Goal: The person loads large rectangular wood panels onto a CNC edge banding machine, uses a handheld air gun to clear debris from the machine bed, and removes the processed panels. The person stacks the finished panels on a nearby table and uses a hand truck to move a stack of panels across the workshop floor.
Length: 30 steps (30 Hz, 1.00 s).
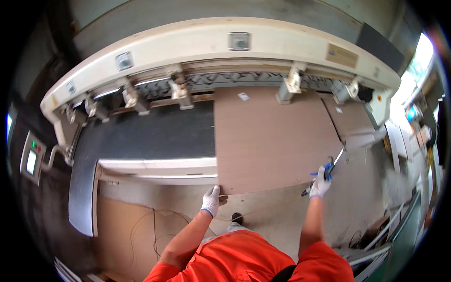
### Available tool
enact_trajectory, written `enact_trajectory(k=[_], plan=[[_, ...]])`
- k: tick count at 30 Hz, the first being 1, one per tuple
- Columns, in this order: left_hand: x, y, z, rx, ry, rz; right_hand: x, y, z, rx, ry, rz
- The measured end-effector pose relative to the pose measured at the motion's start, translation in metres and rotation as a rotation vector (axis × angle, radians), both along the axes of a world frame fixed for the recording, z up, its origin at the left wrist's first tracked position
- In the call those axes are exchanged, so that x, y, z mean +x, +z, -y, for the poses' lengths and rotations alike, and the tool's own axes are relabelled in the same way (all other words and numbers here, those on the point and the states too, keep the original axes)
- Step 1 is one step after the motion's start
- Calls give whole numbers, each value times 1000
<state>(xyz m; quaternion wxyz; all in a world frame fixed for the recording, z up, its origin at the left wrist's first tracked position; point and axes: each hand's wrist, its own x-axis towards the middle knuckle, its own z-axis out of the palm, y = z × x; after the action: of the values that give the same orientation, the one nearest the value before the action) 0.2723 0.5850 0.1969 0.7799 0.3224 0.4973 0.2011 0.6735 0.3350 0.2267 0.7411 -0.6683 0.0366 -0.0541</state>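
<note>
Brown panel (272,136): lies flat, ahead of and to the right of my left hand (211,201), its near-left corner in that grip. Thumb on the upper face, fingers below the edge: pinched on the corner. The left edge runs from my grip away toward the machine; the near edge runs right. Fisheye bend; cannot tell which side is the longer.

Blow gun (327,172), blue-handled: in my gloved right hand (320,184), fingers closed around it. Long axis slants away from me and rightward; the nozzle points far-right, its tip by the panel's right edge. Trigger state: cannot tell.

Handling, my judgement: pinch lightly, so the corner neither lifts nor bends. Aim the jet low and outward, off the face, wrist loose, nozzle clear of the surface so metal does not scratch it.

Outward: second brown panel (350,113) beyond the nozzle; clamp foot (286,91) over the panel's far part; black tabletop (159,131) ahead-left of my left grip; cream machine beam (282,40) farthest, across everything.
</note>
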Motion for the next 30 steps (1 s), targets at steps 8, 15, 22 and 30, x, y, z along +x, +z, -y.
enact_trajectory(k=[8, 15, 22, 30], plan=[[-282, -45, 79, -178, 414, 71, -350, 13, -144, -188, 1153, -411], [-567, -84, 213, -247, 1201, 36, -664, 55, -196, -796, 2279, 680], [-729, -50, 301, -141, 1803, 38, -906, 84, -218, -764, 2661, 88], [-972, 14, 251, 209, 2021, -635, -1082, 44, -298, -921, 2661, -15]])
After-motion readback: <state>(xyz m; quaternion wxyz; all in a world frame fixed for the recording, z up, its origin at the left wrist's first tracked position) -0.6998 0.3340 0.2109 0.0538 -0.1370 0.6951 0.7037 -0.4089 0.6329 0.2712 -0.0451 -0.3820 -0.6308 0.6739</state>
